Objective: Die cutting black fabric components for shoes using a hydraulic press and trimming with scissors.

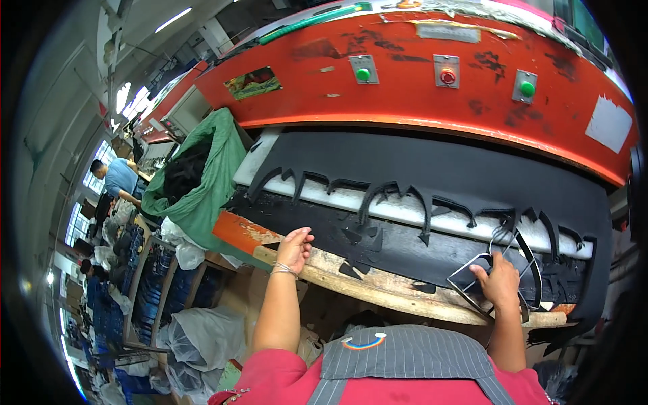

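Observation:
My right hand (499, 280) grips a metal-strip cutting die (538, 273), an open frame with curved and angled sides. It is at the right end of the work surface, over the front edge. My left hand (295, 251) hovers by the wooden front rail (378, 286), its fingers loosely bent and slightly apart, with nothing visible in them. Beyond both hands a black sheet (405, 158) lies across a white board (324, 196). Its near edge is cut into arches and points. Small black offcuts (352, 236) lie on the dark strip before the board.
A red machine beam (405, 94) with two green buttons and one red button spans the far side. At the left stands a green cloth bag (226, 138) of black scraps. Plastic bags (206, 334) and stacked blue goods sit lower left. Another person (120, 179) works far left.

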`<move>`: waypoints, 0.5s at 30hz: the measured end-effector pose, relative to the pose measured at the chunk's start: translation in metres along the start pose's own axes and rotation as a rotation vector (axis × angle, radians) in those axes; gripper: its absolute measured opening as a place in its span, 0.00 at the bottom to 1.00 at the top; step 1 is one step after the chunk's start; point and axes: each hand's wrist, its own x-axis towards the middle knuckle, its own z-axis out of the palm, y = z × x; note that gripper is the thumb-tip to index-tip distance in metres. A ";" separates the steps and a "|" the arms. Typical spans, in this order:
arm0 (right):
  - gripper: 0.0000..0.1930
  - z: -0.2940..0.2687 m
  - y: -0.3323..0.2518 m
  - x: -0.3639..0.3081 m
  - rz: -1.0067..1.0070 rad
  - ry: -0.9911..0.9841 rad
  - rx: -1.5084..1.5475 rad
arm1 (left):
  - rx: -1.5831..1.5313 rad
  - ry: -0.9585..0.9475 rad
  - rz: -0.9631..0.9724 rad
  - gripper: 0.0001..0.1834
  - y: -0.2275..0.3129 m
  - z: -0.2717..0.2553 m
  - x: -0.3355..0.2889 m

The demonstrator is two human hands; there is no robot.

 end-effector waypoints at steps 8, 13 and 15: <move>0.20 0.010 -0.056 0.008 0.174 -0.006 0.082 | 0.089 0.027 0.194 0.09 0.085 -0.106 0.112; 0.09 0.011 -0.132 0.003 0.093 -0.001 0.345 | 0.435 0.047 0.382 0.10 0.144 -0.152 0.240; 0.08 0.008 -0.200 0.018 0.031 -0.071 0.329 | 0.353 -0.080 0.301 0.12 0.163 -0.153 0.291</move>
